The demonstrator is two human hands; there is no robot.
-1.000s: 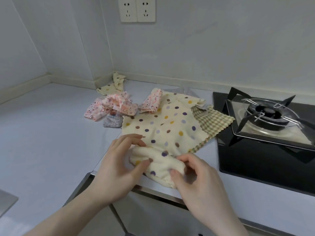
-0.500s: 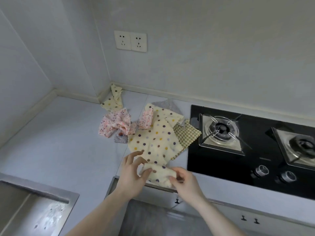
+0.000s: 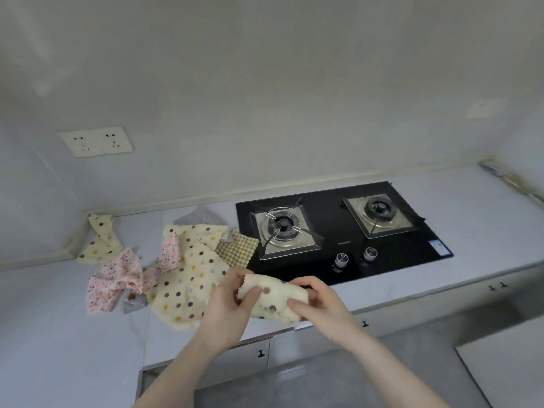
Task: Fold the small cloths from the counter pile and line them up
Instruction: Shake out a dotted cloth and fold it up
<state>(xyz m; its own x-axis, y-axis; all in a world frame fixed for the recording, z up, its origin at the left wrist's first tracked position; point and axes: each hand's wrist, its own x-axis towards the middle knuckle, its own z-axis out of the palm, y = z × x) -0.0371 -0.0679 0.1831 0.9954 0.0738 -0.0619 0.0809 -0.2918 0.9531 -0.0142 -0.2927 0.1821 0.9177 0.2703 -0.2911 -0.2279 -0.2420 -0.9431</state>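
Pale grey counter (image 3: 471,231) across the middle of the frame, running from the left edge to the right, white wall above it. Black two-burner gas hob (image 3: 394,260) set into the counter right of centre, two round knobs (image 3: 354,257) near its front edge. Double wall socket (image 3: 95,141) at upper left.

Loose pile of small cloths on the counter, left of the hob:
- Largest, a cream polka-dot cloth (image 3: 188,269), spread flat, its lower right corner hidden behind the left hand.
- Pink floral cloths (image 3: 113,279), crumpled, just left of it and partly overlapping its edge.
- Second cream dotted cloth (image 3: 101,242), bunched into the back left corner by the wall.
- Green checked cloth (image 3: 238,250), peeking out at the right of the pile, touching the hob's edge.
- Grey patterned cloth (image 3: 200,214), only a corner visible behind the pile.

Smaller cream dotted cloth (image 3: 273,298), bundled, held up in front of the counter's front edge at lower centre, between both hands. Left hand (image 3: 229,307) gripping its left end, thumb over the fabric, fingers behind. Right hand (image 3: 319,301) curled round its right end, fingertips pinching the lower edge. Frame somewhat blurred; finer finger placement hard to tell.

Cabinet fronts with small dark handles (image 3: 261,353) below the counter edge.
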